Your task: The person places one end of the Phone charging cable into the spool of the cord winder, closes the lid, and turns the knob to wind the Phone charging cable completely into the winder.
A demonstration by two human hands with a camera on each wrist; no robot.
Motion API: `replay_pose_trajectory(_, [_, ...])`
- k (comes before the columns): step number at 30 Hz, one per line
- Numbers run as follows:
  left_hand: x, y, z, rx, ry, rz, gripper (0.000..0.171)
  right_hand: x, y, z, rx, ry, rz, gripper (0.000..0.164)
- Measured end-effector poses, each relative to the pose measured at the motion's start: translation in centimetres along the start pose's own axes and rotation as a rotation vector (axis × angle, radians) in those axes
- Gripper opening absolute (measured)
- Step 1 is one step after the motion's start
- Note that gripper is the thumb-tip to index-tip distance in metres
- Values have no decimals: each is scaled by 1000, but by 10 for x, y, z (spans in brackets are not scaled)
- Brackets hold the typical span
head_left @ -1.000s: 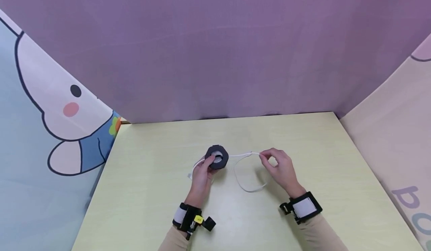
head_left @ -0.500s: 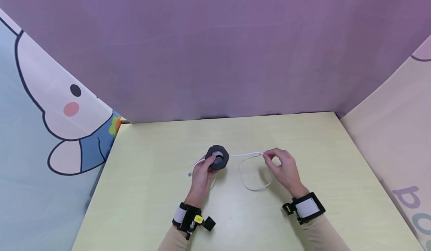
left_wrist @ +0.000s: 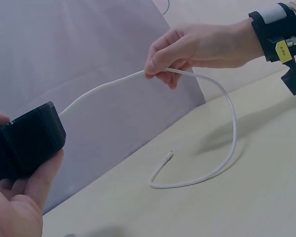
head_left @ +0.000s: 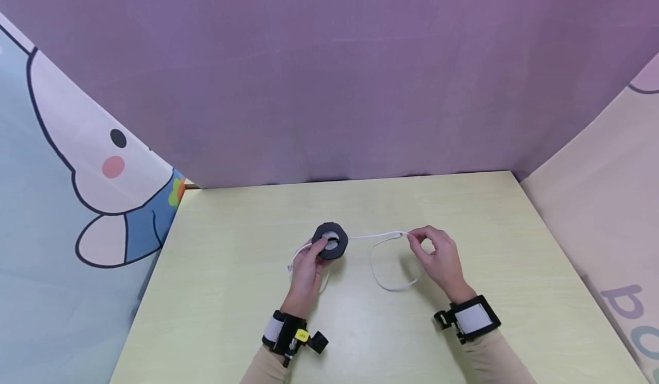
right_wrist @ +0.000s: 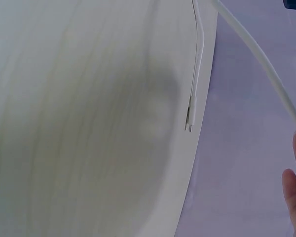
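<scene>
In the head view, my left hand (head_left: pixel 306 272) grips a black six-sided cable winder (head_left: pixel 337 250), thumb over its pale round centre. A white charging cable (head_left: pixel 373 236) runs out of the winder's right side. My right hand (head_left: pixel 440 261) pinches that cable between thumb and fingertips, with the stretch between the hands nearly straight. Beyond the pinch, the cable bends down in a loop, and its small plug (left_wrist: pixel 168 155) hangs over the table in the left wrist view. Another stretch of white cable curves out left of the winder, behind my left hand.
A pale wooden table (head_left: pixel 221 315) lies under both hands. Behind it hangs a purple cloth (head_left: pixel 329 86), with a cartoon-printed cloth (head_left: pixel 128 183) on the left and a pale cloth (head_left: pixel 607 201) on the right. Each wrist wears a black camera strap (head_left: pixel 476 318).
My right hand has moved a little to the right with the cable, widening the gap between the hands. The cable loop has shifted right too; the left hand and winder stay nearly in place.
</scene>
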State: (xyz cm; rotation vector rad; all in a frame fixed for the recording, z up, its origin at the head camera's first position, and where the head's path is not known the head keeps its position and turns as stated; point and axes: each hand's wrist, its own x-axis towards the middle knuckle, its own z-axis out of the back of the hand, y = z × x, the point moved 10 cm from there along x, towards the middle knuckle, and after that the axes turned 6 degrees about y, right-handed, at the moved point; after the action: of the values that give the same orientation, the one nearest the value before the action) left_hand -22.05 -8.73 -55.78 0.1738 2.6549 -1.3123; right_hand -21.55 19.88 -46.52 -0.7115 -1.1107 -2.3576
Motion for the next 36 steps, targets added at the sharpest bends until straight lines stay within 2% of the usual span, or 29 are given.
replay_pose_trajectory(9, [1, 0, 1, 5, -2, 14, 49, 1, -1, 4, -7, -8, -12, 16])
replay_pose_trajectory(19, [1, -1, -2, -2, 26, 8, 51, 1, -2, 9, -12, -28, -22, 17])
replay_pose_trajectory(28, [0, -1, 2, 2, 6, 16, 50, 0, -6, 12, 3, -50, -39, 15])
replay_pose_trajectory(33, [-1, 2, 3, 7, -8, 15, 49, -2, -10, 7, 72, -14, -71, 15])
replay_pose_trajectory(36, [-1, 3, 2, 4, -16, 16, 48, -3, -14, 0, 140, 34, -121, 15])
